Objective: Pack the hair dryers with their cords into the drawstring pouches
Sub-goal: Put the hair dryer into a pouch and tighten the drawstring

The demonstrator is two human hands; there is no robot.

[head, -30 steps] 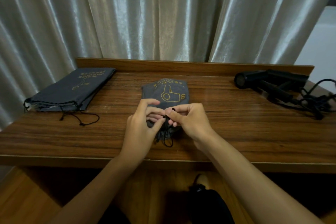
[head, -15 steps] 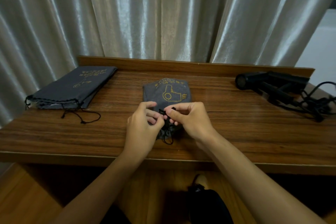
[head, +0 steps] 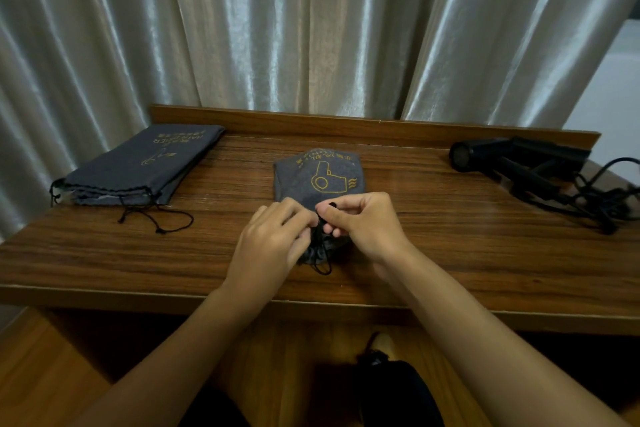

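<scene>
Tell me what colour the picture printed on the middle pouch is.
Yellow, on the grey pouch; head view.

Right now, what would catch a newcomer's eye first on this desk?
Two hands at the middle front: the left hand and right hand pinch the black drawstring of a bulging grey pouch. A flat pouch lies far left; a black hair dryer with tangled cord lies far right.

My hands cover the filled pouch (head: 318, 177)'s gathered mouth; far right, the hair dryer cord (head: 602, 198) runs off frame; pouch lettering unreadable.
</scene>
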